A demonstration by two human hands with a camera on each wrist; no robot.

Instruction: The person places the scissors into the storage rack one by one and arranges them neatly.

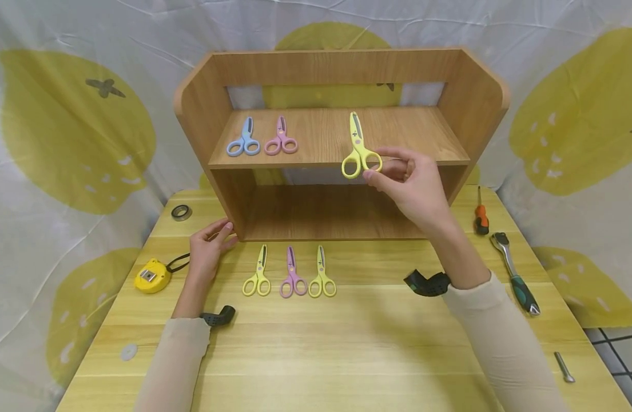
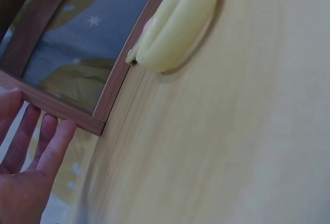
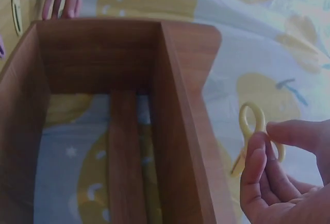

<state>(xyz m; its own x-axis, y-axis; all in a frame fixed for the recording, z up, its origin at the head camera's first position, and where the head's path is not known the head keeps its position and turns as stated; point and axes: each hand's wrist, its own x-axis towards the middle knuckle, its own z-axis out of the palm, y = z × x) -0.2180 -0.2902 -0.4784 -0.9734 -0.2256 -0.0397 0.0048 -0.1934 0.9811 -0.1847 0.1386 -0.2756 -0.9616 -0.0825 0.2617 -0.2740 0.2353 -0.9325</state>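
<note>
My right hand (image 1: 416, 183) pinches yellow scissors (image 1: 357, 149) by one handle loop, thumb against the fingers. Their blades point up and away, overlapping the upper board of a wooden shelf (image 1: 341, 166) in the head view; the right wrist view catches the loops beside that board. Blue scissors (image 1: 243, 139) and pink scissors (image 1: 281, 137) lie on this board at the left. Down at the shelf's lower left corner, my left hand (image 1: 209, 249) touches the side panel with extended fingers (image 2: 54, 152). On the table before the shelf, pink scissors (image 1: 292, 273) lie between two yellow pairs (image 1: 257, 272).
Left on the table are a bearing (image 1: 181, 213), a yellow tape measure (image 1: 153, 276) and a pale washer (image 1: 128, 352). To the right lie an orange-handled screwdriver (image 1: 481, 217), a ratchet wrench (image 1: 516, 274) and a bolt (image 1: 564, 367). A lemon-print curtain (image 1: 79, 131) hangs around.
</note>
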